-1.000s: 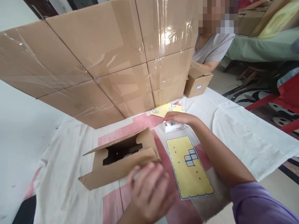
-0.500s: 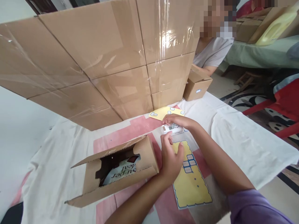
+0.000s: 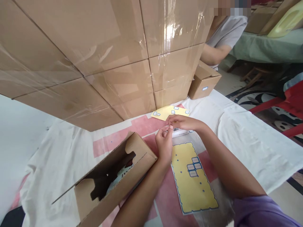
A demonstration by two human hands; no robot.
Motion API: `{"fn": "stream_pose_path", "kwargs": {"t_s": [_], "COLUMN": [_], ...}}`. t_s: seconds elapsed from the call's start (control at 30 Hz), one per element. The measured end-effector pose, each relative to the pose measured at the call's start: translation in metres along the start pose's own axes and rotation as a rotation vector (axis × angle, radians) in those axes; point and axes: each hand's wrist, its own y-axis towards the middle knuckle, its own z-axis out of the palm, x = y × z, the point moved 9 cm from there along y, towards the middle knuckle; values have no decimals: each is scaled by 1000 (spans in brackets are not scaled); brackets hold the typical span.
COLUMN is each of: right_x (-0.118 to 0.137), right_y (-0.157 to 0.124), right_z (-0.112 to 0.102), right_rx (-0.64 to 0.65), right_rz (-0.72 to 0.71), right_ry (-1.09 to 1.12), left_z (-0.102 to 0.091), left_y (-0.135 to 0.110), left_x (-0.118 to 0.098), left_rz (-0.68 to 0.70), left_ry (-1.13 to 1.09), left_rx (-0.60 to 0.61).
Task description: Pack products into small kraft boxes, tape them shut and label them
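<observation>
A small white object [image 3: 180, 133] with dark print lies on the table beneath my hands. Most of it is covered, and its kind does not show. My right hand [image 3: 181, 122] arches over it from the right, fingers curled down at its left end. Close against those fingertips, my left hand [image 3: 163, 142] is pinched, and what it holds I cannot make out. Left of my forearm stands an open cardboard box [image 3: 139, 154], tilted, with a pale printed bag [image 3: 118, 178] inside. Just below my hands lies a yellow sheet [image 3: 189, 189] with blue-edged label shapes.
A wall of taped cardboard boxes [image 3: 113, 85] rises behind. Another yellow sheet [image 3: 163, 113] lies at its foot. A smaller labelled box [image 3: 205, 83] sits at the table's back right, with a person's arm [image 3: 216, 53] behind it. A red chair [image 3: 293, 97] stands to the right.
My left hand has gone from spread fingers to a pinch and moved up to my right fingertips. The open box has turned and tilted, showing less of the bag.
</observation>
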Motion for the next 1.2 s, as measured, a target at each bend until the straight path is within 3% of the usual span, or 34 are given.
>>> {"fn": "stream_pose_path", "kwargs": {"t_s": [0.43, 0.7, 0.87, 1.03, 1.2], "right_x": [11, 12, 9, -11, -31], "right_y": [-5, -7, -45, -59, -58], "right_z": [-3, -9, -29, -9, -4], "right_rx": [-3, -80, -314, -385, -486], "right_rz": [-11, -38, -32, -109, -184], "right_ry": [60, -95, -252, -230, -120], "left_z": [-1, -3, -4, -5, -5], "left_y": [5, 6, 5, 6, 8], "left_x": [-1, 2, 1, 3, 11], "left_rz": [0, 0, -6, -9, -34], "left_ry": [0, -7, -41, -54, -57], "left_rx": [15, 14, 6, -1, 18]}}
